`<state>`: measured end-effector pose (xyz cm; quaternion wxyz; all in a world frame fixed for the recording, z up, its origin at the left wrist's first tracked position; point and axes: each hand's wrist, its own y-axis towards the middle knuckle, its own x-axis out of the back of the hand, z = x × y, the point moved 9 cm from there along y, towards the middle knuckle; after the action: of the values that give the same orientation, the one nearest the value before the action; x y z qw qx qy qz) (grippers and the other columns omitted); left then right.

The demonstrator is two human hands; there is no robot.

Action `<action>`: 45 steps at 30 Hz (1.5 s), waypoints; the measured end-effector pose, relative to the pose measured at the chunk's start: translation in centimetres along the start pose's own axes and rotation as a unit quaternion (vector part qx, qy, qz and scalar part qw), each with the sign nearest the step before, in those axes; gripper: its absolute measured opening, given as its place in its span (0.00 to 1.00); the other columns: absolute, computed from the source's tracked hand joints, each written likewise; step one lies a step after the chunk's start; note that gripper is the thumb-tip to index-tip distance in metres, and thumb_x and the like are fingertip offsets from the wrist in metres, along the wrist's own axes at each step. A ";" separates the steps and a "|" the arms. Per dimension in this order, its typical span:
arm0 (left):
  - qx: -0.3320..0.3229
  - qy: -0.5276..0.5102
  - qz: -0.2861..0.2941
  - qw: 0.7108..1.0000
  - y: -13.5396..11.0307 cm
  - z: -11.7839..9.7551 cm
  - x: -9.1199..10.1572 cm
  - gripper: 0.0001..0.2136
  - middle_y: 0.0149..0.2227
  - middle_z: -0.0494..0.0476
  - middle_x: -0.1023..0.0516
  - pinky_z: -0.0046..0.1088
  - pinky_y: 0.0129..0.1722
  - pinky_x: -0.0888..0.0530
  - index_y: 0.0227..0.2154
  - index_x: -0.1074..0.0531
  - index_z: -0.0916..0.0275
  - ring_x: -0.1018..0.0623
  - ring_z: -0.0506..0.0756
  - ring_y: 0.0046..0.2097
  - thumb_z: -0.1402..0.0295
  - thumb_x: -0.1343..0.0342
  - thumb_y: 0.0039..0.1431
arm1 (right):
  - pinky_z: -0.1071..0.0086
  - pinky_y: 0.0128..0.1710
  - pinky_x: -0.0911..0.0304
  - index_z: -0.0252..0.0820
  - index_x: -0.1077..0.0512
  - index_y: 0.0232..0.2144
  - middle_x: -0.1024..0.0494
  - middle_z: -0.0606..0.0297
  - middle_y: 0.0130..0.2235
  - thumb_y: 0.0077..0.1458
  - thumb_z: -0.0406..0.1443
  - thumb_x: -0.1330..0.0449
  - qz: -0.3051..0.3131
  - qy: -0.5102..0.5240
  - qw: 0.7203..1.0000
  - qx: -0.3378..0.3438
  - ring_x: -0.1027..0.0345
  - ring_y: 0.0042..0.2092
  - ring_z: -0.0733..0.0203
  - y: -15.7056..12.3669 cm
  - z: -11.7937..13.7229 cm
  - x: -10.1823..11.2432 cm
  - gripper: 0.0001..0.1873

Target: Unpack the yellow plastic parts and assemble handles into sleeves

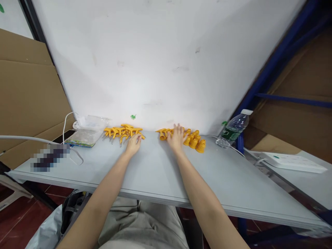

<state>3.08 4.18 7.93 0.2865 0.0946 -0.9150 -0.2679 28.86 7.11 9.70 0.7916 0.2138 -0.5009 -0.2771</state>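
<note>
Both my arms reach across a grey table (155, 173) to its far edge. My left hand (133, 143) rests at the right end of a pile of yellow Y-shaped plastic pieces with metal screws (121, 132), its fingers curled round one piece. My right hand (176, 137) lies with fingers stretched out over another group of yellow parts, between a yellow branched piece (163, 133) and several yellow cone-shaped caps (194, 140). Nothing shows inside the right hand.
A clear plastic bag of small parts (86, 133) lies at the far left with a white cable (66, 126) and a phone (64, 135). A plastic water bottle (234, 128) leans at the far right. A white power strip (290, 162) sits on the adjoining table. A white board (166, 62) stands behind.
</note>
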 end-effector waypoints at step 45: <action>0.147 0.118 -0.086 0.978 0.2 0.5 2.3 0.16 0.50 0.63 0.25 0.53 0.57 0.40 0.47 0.31 0.61 0.31 0.66 0.56 0.78 0.49 0.55 | 0.61 0.41 0.34 0.42 0.33 0.27 0.22 0.61 0.33 0.47 0.42 0.38 0.254 0.286 0.924 0.016 0.28 0.39 0.53 -4.0 1.2 -6.7 0.11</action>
<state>0.89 3.80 8.80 0.3517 0.2449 -0.8925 -0.1408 24.53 8.42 3.20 0.9415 0.1618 -0.2953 0.0141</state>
